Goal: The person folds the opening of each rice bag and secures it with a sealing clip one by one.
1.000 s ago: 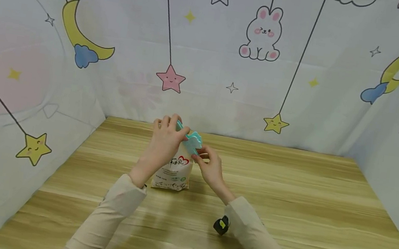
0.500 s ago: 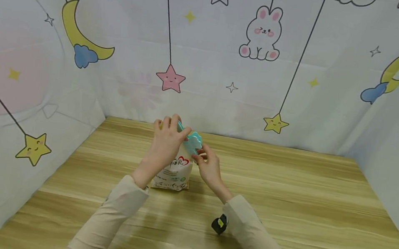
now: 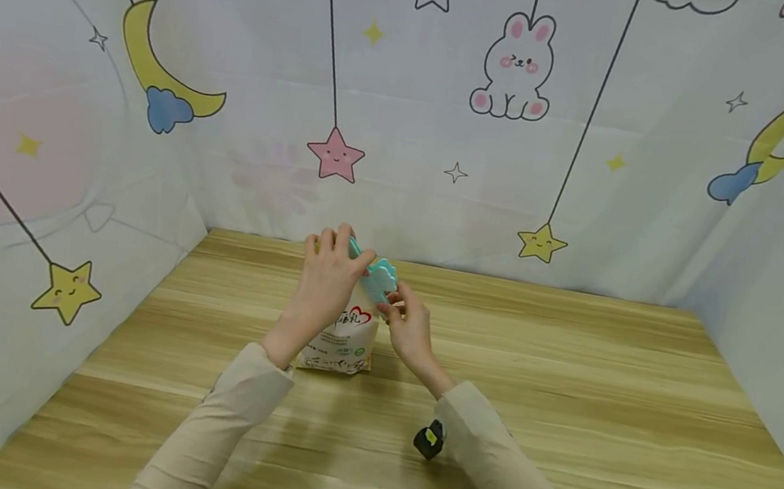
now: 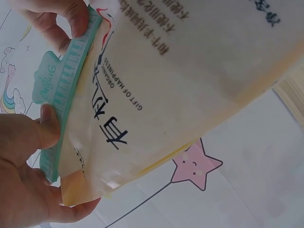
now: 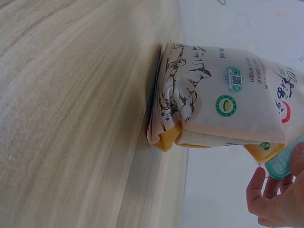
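A cream-white printed food bag stands upright on the table, its top drawn up between the hands. Along that top edge lies a teal bag clip, patterned like piano keys in the left wrist view, with a cloud-shaped tab. My left hand pinches the clip's left end, thumb on the near side, with fingers behind the bag's corner. At the opposite end, my right hand pinches the clip between thumb and fingers. The right wrist view shows the bag's base resting on wood; whether the clip is latched cannot be told.
The wooden table spreads out around the bag. White printed cloth hangs behind it and on both sides. A small black device with a yellow patch sits by the right sleeve.
Both hands keep their hold on the clip and barely move. The left wrist and the right forearm have shifted very slightly; the bag stays in place.
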### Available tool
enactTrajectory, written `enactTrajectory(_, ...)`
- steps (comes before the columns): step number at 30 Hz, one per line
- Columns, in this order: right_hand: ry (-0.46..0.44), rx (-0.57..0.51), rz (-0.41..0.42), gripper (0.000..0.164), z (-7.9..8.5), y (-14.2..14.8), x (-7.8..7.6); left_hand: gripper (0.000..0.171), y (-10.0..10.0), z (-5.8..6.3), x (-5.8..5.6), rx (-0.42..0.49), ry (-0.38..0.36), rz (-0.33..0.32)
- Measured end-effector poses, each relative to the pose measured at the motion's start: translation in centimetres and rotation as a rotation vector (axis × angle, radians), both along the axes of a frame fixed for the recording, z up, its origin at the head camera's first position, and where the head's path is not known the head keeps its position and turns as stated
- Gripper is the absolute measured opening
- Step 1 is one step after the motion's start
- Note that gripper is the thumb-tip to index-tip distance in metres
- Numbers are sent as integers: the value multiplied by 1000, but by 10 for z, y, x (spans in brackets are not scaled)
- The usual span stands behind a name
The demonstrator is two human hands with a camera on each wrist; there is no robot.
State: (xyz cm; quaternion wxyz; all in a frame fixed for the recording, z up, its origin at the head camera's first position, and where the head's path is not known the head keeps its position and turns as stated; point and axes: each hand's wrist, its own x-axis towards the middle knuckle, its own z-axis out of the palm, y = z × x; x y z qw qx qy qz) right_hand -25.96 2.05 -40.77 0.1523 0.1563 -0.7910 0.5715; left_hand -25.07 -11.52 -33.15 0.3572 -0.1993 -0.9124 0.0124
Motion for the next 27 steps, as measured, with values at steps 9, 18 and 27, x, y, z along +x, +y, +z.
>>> enactTrajectory(9, 50, 27, -15, 20, -2, -1, -1, 12, 0, -2, -2, 9, 8, 3)
enactTrajectory(18, 13, 14, -3, 20, 0, 2, 1, 11, 0, 1, 0, 16, -14, 7)
enactTrajectory(27, -22, 33, 4, 24, 0, 8, 1, 9, -1, 0, 0, 57, -36, -11)
